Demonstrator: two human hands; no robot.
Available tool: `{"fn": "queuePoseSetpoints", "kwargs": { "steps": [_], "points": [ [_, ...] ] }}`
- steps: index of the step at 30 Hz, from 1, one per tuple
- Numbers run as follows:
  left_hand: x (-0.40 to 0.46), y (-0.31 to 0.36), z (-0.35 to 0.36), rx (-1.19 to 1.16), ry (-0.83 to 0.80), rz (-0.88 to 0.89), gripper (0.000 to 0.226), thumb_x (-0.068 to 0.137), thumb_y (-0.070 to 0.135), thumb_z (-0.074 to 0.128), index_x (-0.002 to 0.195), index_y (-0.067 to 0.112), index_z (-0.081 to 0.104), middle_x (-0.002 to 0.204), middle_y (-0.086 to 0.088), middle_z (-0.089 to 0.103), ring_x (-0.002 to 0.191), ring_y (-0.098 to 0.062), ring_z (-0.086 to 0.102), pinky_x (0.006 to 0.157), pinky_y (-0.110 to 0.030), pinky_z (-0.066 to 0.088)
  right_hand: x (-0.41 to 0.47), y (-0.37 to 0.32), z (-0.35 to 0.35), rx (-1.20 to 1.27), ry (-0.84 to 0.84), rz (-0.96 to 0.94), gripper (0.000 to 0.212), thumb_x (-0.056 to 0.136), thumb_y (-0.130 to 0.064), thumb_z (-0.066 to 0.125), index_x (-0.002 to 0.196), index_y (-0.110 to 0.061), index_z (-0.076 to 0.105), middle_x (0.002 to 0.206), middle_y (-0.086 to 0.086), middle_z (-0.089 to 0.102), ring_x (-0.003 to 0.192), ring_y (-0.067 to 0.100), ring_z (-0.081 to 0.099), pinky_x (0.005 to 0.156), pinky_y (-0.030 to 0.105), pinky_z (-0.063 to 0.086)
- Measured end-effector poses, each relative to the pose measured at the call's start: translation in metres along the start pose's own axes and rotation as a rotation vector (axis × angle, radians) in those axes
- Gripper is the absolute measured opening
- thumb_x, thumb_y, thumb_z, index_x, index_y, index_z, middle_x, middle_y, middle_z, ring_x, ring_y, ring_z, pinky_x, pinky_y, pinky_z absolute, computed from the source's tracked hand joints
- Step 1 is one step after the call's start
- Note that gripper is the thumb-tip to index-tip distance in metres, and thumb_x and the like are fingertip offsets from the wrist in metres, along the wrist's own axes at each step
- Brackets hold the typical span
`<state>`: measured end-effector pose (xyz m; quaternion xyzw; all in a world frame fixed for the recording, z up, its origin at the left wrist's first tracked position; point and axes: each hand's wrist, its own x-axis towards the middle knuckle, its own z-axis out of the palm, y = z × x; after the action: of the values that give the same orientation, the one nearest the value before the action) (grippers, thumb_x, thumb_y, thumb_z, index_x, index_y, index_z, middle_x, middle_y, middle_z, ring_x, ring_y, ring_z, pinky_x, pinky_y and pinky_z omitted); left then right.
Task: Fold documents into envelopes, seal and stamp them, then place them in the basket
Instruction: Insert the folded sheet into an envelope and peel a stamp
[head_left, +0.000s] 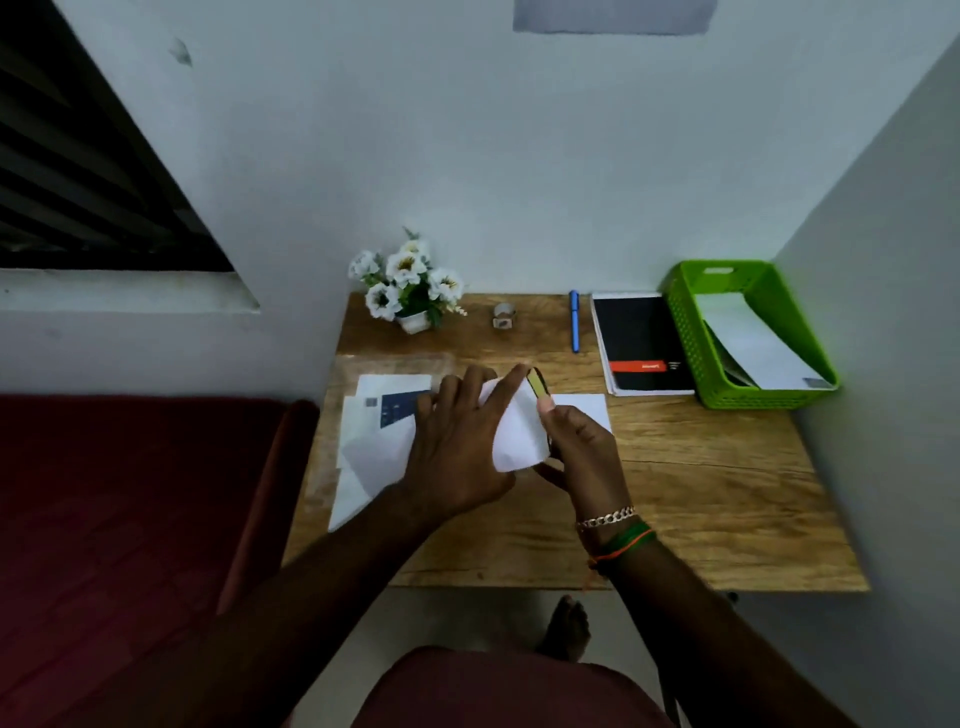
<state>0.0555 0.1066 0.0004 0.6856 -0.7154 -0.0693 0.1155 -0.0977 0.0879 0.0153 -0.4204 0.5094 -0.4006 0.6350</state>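
White envelope (514, 436) under spread fingers of left hand (457, 441); right hand (576, 457) pinches glue stick (537, 387) at envelope's far edge. Green basket (691, 332) well right of grip.

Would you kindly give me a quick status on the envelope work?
Left hand pressing the envelope flat. Right hand holding a small stick-like item at its flap. Basket already holds envelopes. Nothing obstructing.
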Motion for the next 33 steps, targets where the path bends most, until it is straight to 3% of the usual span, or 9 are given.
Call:
{"fn": "queuePoseSetpoints", "kwargs": {
  "steps": [3,6,11,16,19,22,28,31,33],
  "points": [
    [0.026,0.016,0.006,0.083,-0.054,0.080,0.124,0.066,0.057,0.075,0.158,0.044,-0.007,0.149,0.001,0.027,0.130,-0.025,0.029,0.101,-0.045,0.026,0.021,0.002,-0.033,-0.159,0.044,-0.075,0.020,0.086,-0.027,0.076,0.083,-0.007,0.073,0.078,0.011,0.071,0.071,0.019,0.062,0.061,0.036,0.052],
    [0.047,0.024,0.013,0.108,-0.122,0.115,0.126,0.068,0.057,0.076,0.157,0.041,-0.010,0.160,0.004,0.021,0.142,-0.025,0.023,0.112,-0.049,0.019,0.046,0.001,-0.060,-0.131,0.107,-0.004,0.011,0.090,-0.013,0.070,0.082,-0.010,0.077,0.069,0.005,0.071,0.064,0.012,0.063,0.056,0.031,0.053],
    [0.073,0.029,0.036,0.057,-0.160,0.118,0.129,0.066,0.064,0.075,0.160,0.031,-0.006,0.165,0.002,0.017,0.149,-0.025,0.017,0.120,-0.048,0.011,0.074,-0.004,-0.098,-0.052,0.000,0.126,0.016,0.092,-0.006,0.067,0.076,-0.007,0.070,0.057,0.001,0.056,0.047,0.010,0.057,0.053,0.028,0.053],
    [0.079,0.040,0.058,0.013,-0.150,0.109,0.122,0.066,0.064,0.079,0.160,0.027,0.011,0.164,0.000,0.023,0.148,-0.025,0.023,0.121,-0.047,0.019,0.095,0.000,-0.128,-0.138,-0.135,0.195,0.009,0.090,0.000,0.067,0.089,-0.008,0.072,0.063,-0.007,0.068,0.058,0.009,0.063,0.054,0.027,0.056],
    [0.076,0.039,0.065,0.056,-0.172,0.109,0.121,0.067,0.074,0.072,0.160,0.030,0.009,0.164,0.002,0.022,0.148,-0.025,0.021,0.120,-0.048,0.013,0.106,0.001,-0.128,-0.185,-0.224,0.217,0.017,0.086,-0.002,0.072,0.100,-0.011,0.074,0.083,0.006,0.077,0.069,0.021,0.070,0.058,0.035,0.059],
    [0.083,0.033,0.058,0.095,-0.207,0.116,0.122,0.067,0.075,0.070,0.160,0.032,0.003,0.165,0.003,0.018,0.148,-0.025,0.018,0.119,-0.048,0.006,0.117,0.001,-0.119,-0.218,-0.237,0.169,0.022,0.084,-0.002,0.075,0.100,-0.016,0.075,0.092,0.009,0.077,0.079,0.020,0.073,0.057,0.036,0.060],
    [0.083,0.022,0.035,0.201,-0.012,0.169,0.123,0.055,0.067,0.076,0.158,0.031,0.019,0.152,-0.003,0.040,0.139,-0.031,0.036,0.114,-0.053,0.014,0.133,0.003,-0.103,-0.280,-0.233,0.058,0.026,0.080,-0.001,0.078,0.106,-0.006,0.076,0.095,0.007,0.078,0.089,0.021,0.074,0.066,0.035,0.061],
    [0.090,0.007,0.042,0.185,-0.189,0.144,0.127,0.065,0.068,0.077,0.161,0.029,0.002,0.159,-0.004,0.028,0.144,-0.030,0.028,0.120,-0.050,0.009,0.141,0.007,-0.095,-0.372,-0.205,0.012,0.025,0.080,0.001,0.077,0.104,-0.003,0.075,0.096,0.009,0.077,0.088,0.021,0.074,0.066,0.030,0.061],
    [0.091,-0.006,0.049,0.110,-0.320,0.080,0.127,0.070,0.065,0.075,0.160,0.029,-0.007,0.159,-0.002,0.026,0.141,-0.027,0.028,0.120,-0.043,0.016,0.142,0.010,-0.087,-0.348,-0.196,0.060,0.024,0.081,0.005,0.074,0.105,0.001,0.074,0.096,0.015,0.076,0.084,0.023,0.072,0.060,0.027,0.059]
  ]
}}
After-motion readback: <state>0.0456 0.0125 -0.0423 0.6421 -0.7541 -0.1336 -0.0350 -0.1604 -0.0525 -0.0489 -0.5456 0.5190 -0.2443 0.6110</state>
